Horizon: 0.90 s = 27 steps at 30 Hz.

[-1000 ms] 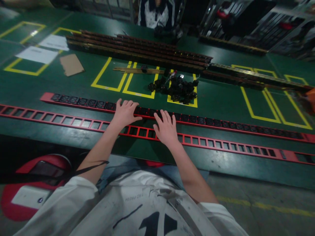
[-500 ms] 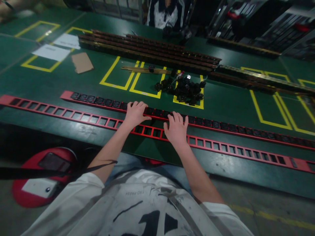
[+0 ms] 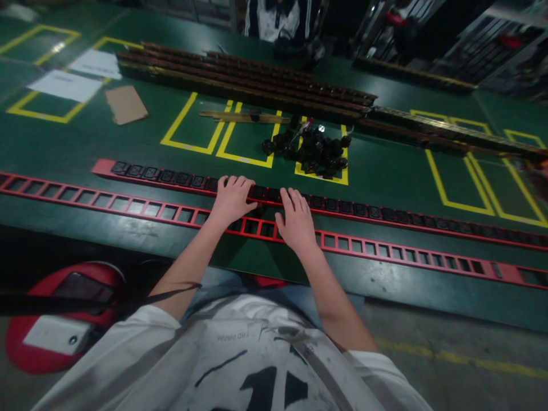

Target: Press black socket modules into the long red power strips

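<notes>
A long red strip [image 3: 100,166] lies across the table in front of me, with a row of black sockets [image 3: 197,181] set in it. My left hand [image 3: 233,200] rests on this strip, fingertips bent over the sockets and thumb held out to the right. A short way to its right, my right hand [image 3: 296,220] lies with spread fingers on the same strip, its thumb apart on the near side. Under both wrists runs a second red strip [image 3: 355,245], whose square openings have no sockets in them. The hands cover some sockets.
Beyond the strips lies a pile of black parts [image 3: 321,154]. Dark long rails [image 3: 248,80] are stacked farther back. White papers [image 3: 64,85] and a cardboard piece [image 3: 127,105] lie left. Across the table is a person [image 3: 278,20]. A red stool [image 3: 25,345] holds a white box [image 3: 57,334].
My right hand has slid slightly left along the socketed strip, nearer my left hand. My left hand stays at about the same place on it. The whole view has shifted a little.
</notes>
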Each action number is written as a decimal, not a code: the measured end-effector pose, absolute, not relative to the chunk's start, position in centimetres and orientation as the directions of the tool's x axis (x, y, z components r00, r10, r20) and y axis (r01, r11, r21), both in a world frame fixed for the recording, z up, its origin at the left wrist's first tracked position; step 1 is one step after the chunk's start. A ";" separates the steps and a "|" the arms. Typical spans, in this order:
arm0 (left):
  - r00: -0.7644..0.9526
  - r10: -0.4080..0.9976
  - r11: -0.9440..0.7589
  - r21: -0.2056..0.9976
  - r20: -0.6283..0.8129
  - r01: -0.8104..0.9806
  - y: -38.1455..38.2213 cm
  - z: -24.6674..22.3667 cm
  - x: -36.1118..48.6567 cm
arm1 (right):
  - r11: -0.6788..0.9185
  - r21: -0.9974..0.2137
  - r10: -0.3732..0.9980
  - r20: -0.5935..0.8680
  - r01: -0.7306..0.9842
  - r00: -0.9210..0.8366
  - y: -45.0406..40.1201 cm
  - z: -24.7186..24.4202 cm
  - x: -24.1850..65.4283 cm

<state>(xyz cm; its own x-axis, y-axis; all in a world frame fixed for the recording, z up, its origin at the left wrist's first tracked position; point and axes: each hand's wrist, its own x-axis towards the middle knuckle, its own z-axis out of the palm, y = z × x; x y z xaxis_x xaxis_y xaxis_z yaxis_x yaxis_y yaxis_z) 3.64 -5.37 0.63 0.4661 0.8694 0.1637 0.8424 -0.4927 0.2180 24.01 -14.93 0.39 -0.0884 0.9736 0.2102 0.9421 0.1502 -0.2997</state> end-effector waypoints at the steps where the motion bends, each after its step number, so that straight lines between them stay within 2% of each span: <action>1: 0.466 0.869 -0.493 0.216 0.163 0.843 -5.4 0.6 3.6 | 0.148 -0.297 0.975 0.206 0.943 -0.087 -14.9 0.4 24.0; 9: 0.468 0.869 -0.494 0.216 0.164 0.842 -5.4 0.7 3.6 | 0.145 -0.274 0.982 0.160 0.951 -0.104 -14.8 0.6 23.9; 27: 0.467 0.867 -0.497 0.229 0.176 0.837 -5.3 0.4 3.5 | 0.149 -0.263 0.980 0.171 0.953 -0.106 -14.8 0.6 24.0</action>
